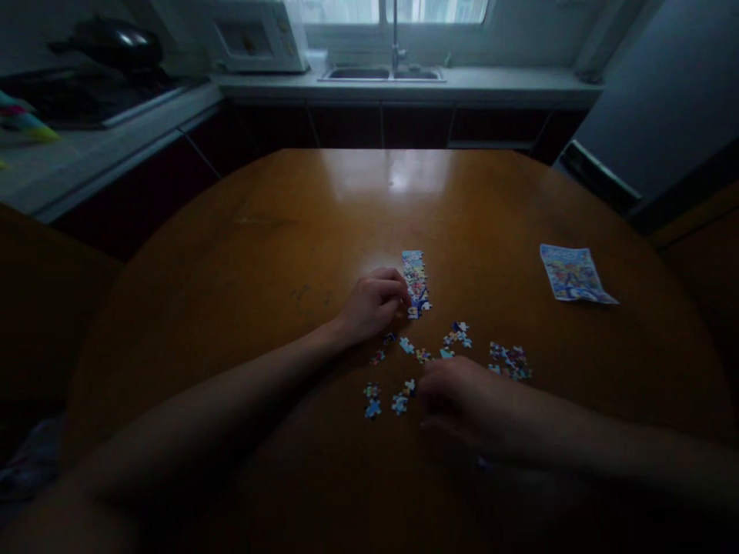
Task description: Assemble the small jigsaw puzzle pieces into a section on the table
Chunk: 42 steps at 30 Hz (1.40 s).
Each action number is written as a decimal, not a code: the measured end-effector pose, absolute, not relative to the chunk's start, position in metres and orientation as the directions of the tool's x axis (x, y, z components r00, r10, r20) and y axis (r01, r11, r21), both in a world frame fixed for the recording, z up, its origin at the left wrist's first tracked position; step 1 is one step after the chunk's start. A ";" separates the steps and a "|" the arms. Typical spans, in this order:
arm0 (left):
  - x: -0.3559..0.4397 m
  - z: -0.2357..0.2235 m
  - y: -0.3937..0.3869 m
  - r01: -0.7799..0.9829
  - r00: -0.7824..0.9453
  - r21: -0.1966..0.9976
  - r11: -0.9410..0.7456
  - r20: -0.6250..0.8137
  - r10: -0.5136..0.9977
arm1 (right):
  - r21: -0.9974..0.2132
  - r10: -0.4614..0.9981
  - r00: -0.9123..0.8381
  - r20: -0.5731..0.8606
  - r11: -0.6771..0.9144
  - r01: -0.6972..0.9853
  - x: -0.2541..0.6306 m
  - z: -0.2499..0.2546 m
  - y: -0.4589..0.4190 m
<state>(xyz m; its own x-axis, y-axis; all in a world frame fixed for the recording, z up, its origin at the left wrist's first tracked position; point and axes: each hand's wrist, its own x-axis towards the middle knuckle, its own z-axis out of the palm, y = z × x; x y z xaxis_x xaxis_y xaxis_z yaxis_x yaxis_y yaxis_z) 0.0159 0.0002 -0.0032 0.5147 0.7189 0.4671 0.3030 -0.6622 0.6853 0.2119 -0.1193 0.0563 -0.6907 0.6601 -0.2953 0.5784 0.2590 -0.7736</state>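
Note:
An assembled strip of jigsaw puzzle (414, 277) lies lengthwise on the wooden table. Against its lower left edge rest the curled fingers of my left hand (376, 302). My right hand (453, 396) is low over the table, closer to me, with its fingers bent inward; whatever they hold, if anything, is hidden in the dark. Loose jigsaw pieces lie around both hands: a light blue piece (406, 345) between them, a blue piece (372, 408) to the left of the right hand, and a cluster of pieces (511, 360) beyond the right wrist.
A creased picture sheet (574, 273) lies on the right part of the table (277, 246). Past the table's far edge run a counter with a sink (358, 74), a microwave (254, 35) and a stove with a dark wok (118, 42).

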 end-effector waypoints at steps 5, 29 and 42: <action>0.017 0.000 -0.002 0.300 0.502 0.626 -0.720 0.538 0.677 | -0.929 0.864 -0.493 -0.107 0.090 0.359 0.239 0.054 -0.046; 0.019 0.002 -0.005 0.287 0.580 0.435 -0.853 0.630 0.517 | -0.973 0.872 -0.468 0.141 0.210 0.097 0.253 0.005 -0.006; 0.017 0.002 -0.006 0.304 0.556 0.495 -0.814 0.602 0.574 | -0.870 0.809 -0.463 0.362 0.472 0.144 0.252 0.001 -0.013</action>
<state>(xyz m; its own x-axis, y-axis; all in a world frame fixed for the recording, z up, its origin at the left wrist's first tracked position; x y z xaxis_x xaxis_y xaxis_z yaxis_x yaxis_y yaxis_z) 0.0172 -0.0056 0.0019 0.5555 0.5737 0.6018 0.3042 -0.8139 0.4950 0.2519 -0.0132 0.0009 -0.4630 0.8089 0.3624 0.1444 0.4723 -0.8695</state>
